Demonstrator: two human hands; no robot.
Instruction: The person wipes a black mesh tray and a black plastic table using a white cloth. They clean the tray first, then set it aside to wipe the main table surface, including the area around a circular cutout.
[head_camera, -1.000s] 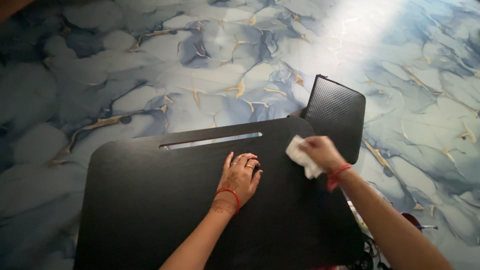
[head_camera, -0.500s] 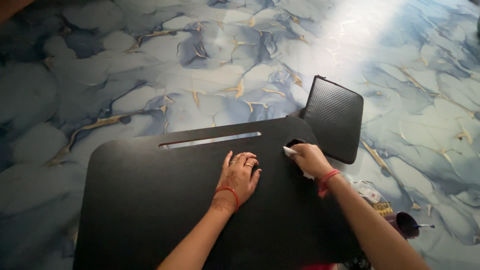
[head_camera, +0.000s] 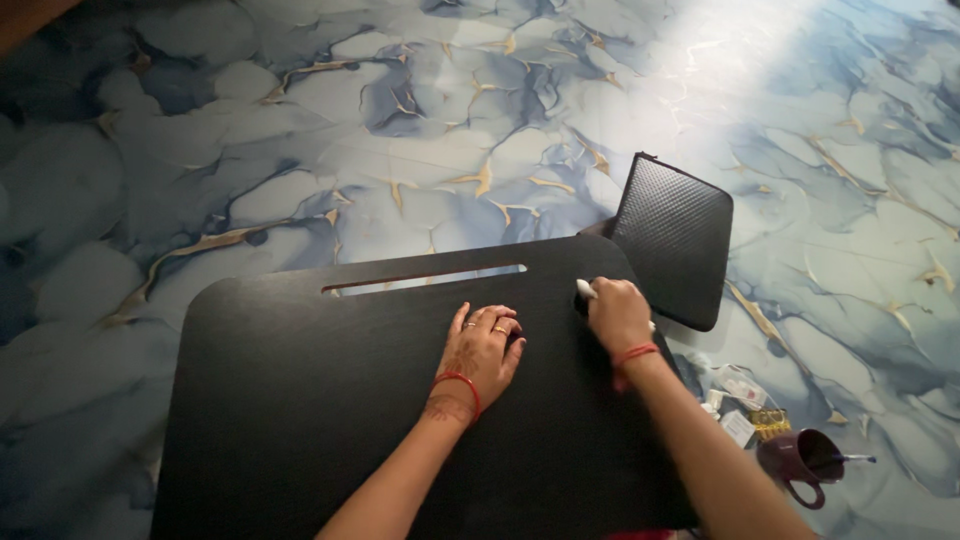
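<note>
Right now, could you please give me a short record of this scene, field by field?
Surface: black lap table with a slot, on a blue marbled floor
Left hand: flat on the table, palm down
Right hand: pressing a white cloth on the table near its right edge
Beside table: black textured pad
Floor, lower right: purple mug, small packets

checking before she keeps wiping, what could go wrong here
The right hand presses a white cloth near the black lap table's right edge; a hard stroke might slide the table towards the purple mug on the floor. Only the flat left hand steadies it.
</note>
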